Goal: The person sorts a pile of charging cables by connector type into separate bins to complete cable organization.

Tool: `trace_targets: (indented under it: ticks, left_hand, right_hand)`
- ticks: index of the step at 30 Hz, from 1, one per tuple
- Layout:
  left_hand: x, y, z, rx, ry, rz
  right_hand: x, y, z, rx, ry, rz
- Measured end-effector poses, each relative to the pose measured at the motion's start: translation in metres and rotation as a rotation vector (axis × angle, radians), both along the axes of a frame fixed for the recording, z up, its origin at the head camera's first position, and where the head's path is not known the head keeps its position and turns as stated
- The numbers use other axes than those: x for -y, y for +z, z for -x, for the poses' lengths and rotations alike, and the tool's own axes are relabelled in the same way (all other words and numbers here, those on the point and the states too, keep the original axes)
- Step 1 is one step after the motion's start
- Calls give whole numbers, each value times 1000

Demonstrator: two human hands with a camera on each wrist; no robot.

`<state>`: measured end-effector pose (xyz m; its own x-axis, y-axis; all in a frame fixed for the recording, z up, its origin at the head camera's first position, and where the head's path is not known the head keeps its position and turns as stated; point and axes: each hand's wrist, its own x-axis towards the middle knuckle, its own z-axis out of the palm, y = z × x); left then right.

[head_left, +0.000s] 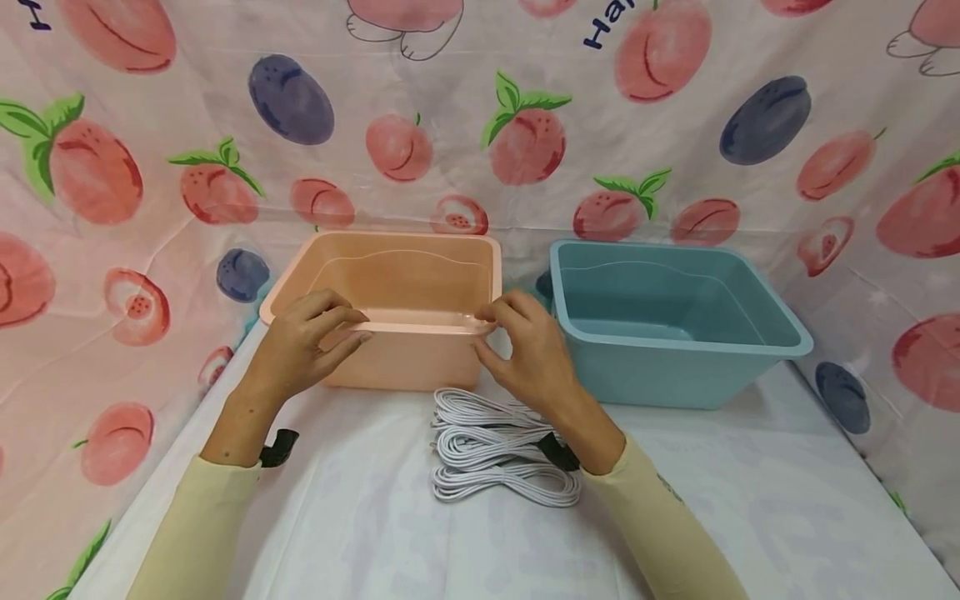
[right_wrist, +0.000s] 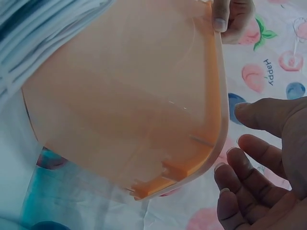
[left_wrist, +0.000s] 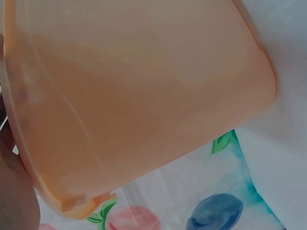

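Note:
A peach-orange plastic bin point(head_left: 397, 358) stands on the white-covered table, and its inside shows bare in the head view. My left hand point(head_left: 303, 342) grips its front rim, thumb outside and fingers over the edge; the right wrist view shows that thumb point(right_wrist: 220, 21) on the rim. At the bin's front right corner is my right hand point(head_left: 528, 354), its fingers loosely bent. In the right wrist view a gap shows between those fingers point(right_wrist: 244, 167) and the rim, with nothing held. Bundled white cables point(head_left: 487, 450) lie in front of the bin, partly hidden under the right wrist.
To the right stands a blue-green plastic bin point(head_left: 652, 375), close beside the right hand. A fruit-printed cloth point(head_left: 465, 100) hangs behind both bins and along the sides. White cloth point(head_left: 360, 500) covers the table. Black straps point(head_left: 279, 448) sit at both wrists.

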<state>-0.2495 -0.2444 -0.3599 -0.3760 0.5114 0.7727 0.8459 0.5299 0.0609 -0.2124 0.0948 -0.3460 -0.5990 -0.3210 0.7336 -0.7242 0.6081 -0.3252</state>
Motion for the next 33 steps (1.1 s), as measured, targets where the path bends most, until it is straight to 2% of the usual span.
trace_targets:
  ticks: [10,20,26,33]
  left_hand:
    - [-1,1,0,20,3,0]
    - [-8,4,-3,108,26,47]
    - [-17,5,-1,97,-5,40]
    - [-31,6,-2,107,-12,39]
  right_hand:
    - [-6,-5,-10,-9,23,-55]
    - [-17,-12,-21,18,45,-105]
    - [-23,-18,-28,16,51,-141]
    - [-28,-23,-38,33,49,-192]
